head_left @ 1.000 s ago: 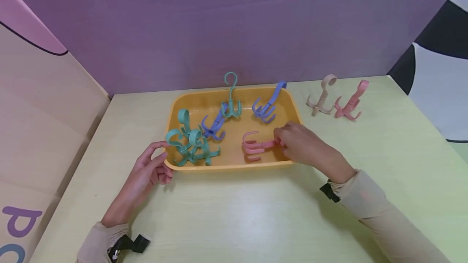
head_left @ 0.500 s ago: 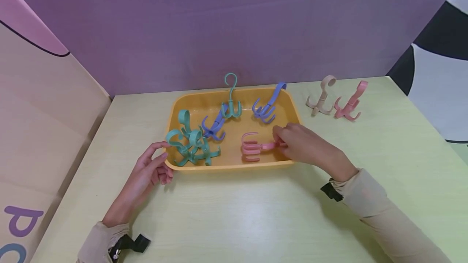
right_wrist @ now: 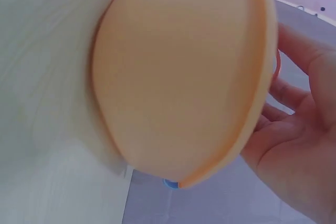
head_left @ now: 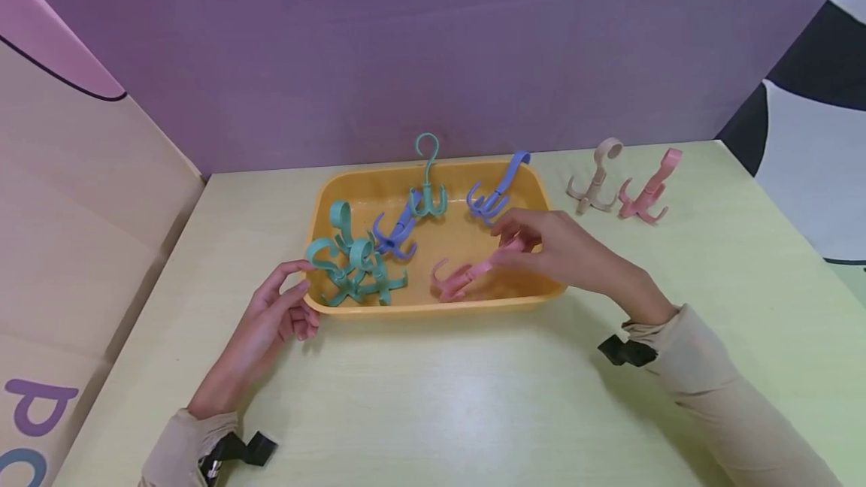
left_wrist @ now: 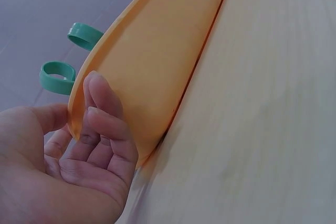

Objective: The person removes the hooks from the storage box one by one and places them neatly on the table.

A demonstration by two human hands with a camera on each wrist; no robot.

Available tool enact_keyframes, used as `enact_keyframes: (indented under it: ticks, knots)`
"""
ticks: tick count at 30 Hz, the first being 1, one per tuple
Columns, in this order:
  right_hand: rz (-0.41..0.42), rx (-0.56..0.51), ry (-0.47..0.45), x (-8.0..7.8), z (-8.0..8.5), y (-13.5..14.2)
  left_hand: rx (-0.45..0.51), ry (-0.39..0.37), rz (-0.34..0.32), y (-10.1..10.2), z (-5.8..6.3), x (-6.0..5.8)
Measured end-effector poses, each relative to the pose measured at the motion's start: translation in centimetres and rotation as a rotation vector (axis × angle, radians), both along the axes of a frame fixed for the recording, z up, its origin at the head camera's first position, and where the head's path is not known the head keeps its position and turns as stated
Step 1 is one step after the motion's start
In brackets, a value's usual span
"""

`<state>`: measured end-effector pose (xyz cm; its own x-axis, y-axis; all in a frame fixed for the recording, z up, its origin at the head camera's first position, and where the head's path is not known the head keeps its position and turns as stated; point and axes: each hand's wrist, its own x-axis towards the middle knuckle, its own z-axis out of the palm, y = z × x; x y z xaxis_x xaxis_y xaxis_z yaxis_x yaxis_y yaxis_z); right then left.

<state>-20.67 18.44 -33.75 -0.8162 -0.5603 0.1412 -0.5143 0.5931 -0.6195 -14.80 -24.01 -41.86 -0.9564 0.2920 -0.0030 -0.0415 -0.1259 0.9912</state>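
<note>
Purple wall (head_left: 433, 43) rises behind the tray (head_left: 406, 312) on a pale table (head_left: 433, 397). At the tray's left rim, the left hand (head_left: 280, 303) holds on with bent fingers; over the tray's right end, the right hand (head_left: 558, 246) pinches a pink hook (head_left: 481, 268), tilted, prongs inside. Shifting this hook seems the step in hand; next likely calls for a firm pinch, prongs clear of the rim.

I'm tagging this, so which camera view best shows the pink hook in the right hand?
The head view: the pink hook shows prongs and stem, pinched by the right hand. The left wrist view shows none of it; the right wrist view, at most a thin reddish curve beside the tray.
</note>
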Motion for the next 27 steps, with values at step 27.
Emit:
enact_keyframes:
  ticks: [27]
  knots:
    - [-0.06, -0.102, 0.18, 1.5, 1.8, -0.8, 0.0, -0.001, 0.001, 0.0, -0.1, 0.0]
